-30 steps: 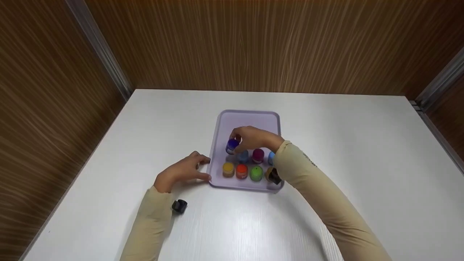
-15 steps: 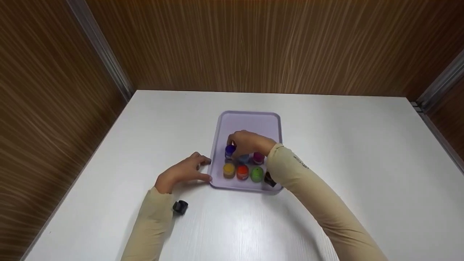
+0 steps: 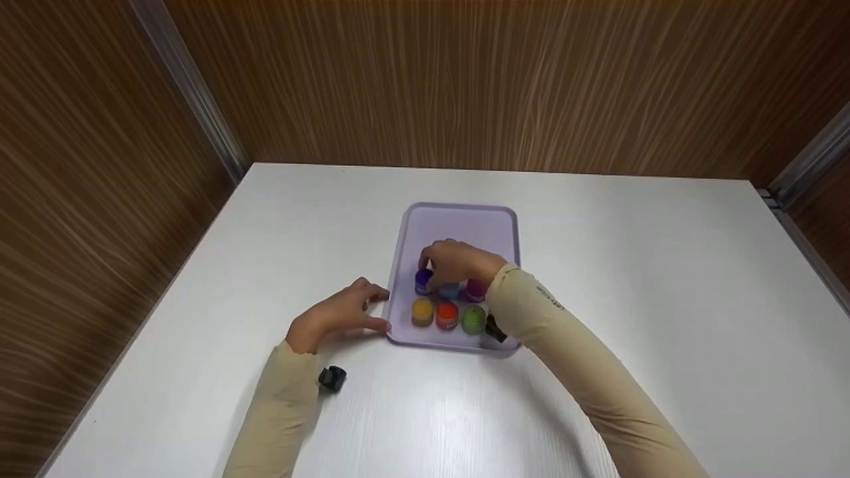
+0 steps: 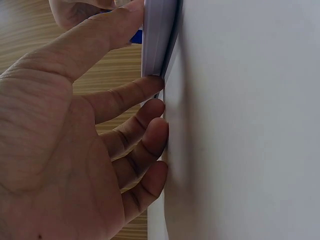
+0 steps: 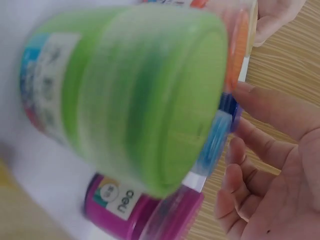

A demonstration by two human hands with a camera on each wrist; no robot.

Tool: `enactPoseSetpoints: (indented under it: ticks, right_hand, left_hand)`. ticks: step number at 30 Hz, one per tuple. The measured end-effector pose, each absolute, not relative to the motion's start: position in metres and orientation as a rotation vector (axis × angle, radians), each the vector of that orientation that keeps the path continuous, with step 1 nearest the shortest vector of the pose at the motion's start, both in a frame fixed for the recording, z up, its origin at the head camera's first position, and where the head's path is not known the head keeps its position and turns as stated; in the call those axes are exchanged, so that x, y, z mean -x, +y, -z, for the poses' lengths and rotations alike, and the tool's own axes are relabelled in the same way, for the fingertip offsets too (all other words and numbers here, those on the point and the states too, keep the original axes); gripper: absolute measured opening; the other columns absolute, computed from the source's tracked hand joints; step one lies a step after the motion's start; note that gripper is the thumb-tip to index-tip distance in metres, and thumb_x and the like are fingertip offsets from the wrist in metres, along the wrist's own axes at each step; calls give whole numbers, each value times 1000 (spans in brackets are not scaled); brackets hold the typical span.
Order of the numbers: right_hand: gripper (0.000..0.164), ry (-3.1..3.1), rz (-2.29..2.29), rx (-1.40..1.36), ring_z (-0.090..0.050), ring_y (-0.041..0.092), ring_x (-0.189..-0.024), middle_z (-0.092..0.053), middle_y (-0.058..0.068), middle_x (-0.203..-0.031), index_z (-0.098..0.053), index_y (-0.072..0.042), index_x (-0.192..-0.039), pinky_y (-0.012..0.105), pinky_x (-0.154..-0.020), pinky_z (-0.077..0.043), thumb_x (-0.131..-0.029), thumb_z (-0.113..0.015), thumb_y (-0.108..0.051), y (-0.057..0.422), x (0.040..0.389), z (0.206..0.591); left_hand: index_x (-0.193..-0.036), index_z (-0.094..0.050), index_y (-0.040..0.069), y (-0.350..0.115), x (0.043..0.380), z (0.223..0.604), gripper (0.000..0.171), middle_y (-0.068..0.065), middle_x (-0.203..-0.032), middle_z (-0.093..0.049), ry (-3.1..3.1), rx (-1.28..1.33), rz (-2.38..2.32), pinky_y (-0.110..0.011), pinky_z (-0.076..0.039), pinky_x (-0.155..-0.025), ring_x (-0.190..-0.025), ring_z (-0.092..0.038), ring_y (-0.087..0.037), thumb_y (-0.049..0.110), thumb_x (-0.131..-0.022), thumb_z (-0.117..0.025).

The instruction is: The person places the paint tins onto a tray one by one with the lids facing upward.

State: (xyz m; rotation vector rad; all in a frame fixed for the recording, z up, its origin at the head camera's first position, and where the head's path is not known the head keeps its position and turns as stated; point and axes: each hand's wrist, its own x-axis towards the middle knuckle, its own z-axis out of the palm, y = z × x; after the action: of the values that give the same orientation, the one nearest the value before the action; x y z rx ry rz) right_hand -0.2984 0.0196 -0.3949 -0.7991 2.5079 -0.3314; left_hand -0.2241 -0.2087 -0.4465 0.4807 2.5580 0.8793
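My right hand (image 3: 459, 261) pinches a small dark blue paint jar (image 3: 423, 283) between thumb and fingers, low over the lilac tray (image 3: 465, 220). In the right wrist view a green jar (image 5: 150, 105) fills much of the picture, and the dark blue jar (image 5: 230, 106) shows at the thumb and fingertips. Beside it stand a light blue jar (image 3: 449, 291) and a magenta jar (image 3: 475, 290). A nearer row has yellow (image 3: 422, 312), orange-red (image 3: 447, 315) and green jars. Against the tray's left rim my left hand (image 3: 337, 313) rests its thumb and forefinger, the other fingers relaxed.
The tray lies on a white table (image 3: 631, 285), its far half beyond the jars. Wood-grain panels (image 3: 465, 86) rise behind and to the left. A black wrist device (image 3: 332, 378) sits by the left sleeve. My right forearm hides the tray's near right corner area.
The right hand has lowered the dark blue jar and brought it slightly nearer, into line with the light blue and magenta jars. The left hand stays at the tray's rim.
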Motion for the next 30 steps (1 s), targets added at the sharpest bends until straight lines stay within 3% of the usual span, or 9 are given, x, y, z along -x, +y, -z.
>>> enactPoseSetpoints:
  ticks: [30]
  right_hand:
    - [37, 2477, 536, 768, -57, 22, -94, -64, 14, -111, -65, -14, -121, 38, -87, -48, -84, -69, -15, 28, 302, 404]
  left_hand:
    - [-132, -56, 5, -211, 226, 447, 66, -10, -117, -49, 2562, -481, -884, -38, -38, -94, -102, -45, -21, 35, -78, -76]
